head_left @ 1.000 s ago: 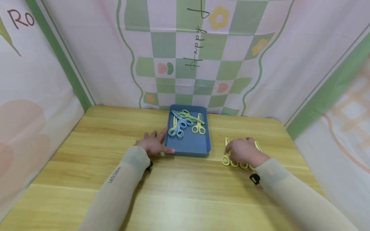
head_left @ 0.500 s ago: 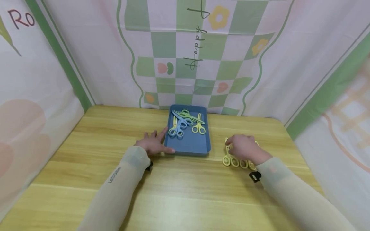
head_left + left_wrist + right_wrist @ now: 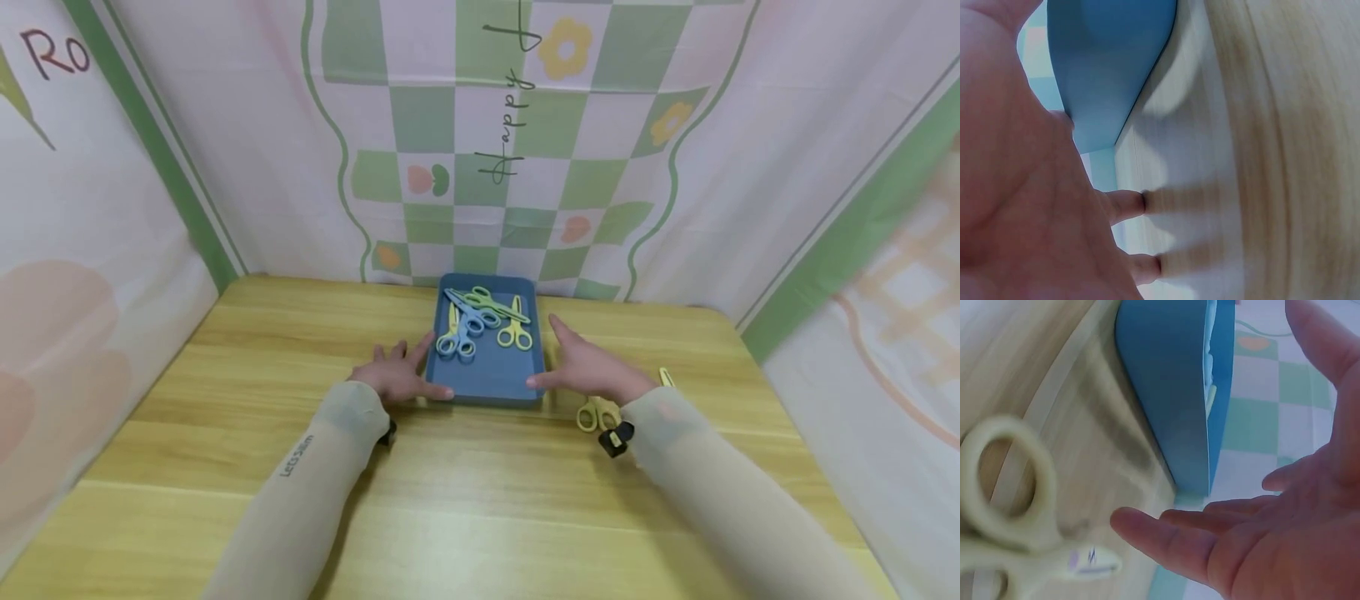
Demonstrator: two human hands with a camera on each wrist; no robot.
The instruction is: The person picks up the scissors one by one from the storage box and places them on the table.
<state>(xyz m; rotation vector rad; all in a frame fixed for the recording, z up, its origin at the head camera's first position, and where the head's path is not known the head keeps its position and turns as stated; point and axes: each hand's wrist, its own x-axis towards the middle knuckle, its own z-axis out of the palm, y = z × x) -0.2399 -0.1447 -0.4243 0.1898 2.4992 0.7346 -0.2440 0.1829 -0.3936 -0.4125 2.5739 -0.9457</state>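
Note:
A blue tray (image 3: 491, 377) stands near the back of the table. Inside lie blue scissors (image 3: 465, 327), green scissors (image 3: 483, 298) and yellow scissors (image 3: 516, 335), some overlapping. My left hand (image 3: 393, 377) rests at the tray's left side with fingers spread, its thumb over the front left corner. On the opposite side, my right hand (image 3: 588, 367) is spread, thumb at the front right corner of the rim. In the right wrist view its fingers are extended beside the tray wall (image 3: 1160, 375), holding nothing. Yellow scissors (image 3: 597, 414) lie under my right wrist, partly hidden.
Another yellow blade (image 3: 666, 377) shows behind the right sleeve. The wooden table (image 3: 465, 508) ends at a printed curtain (image 3: 420, 117) just behind the tray, with more curtain on both sides.
My right hand has left the row of yellow scissors and moved left to the tray's right side, its fingers now spread. My left hand and the tray look unchanged.

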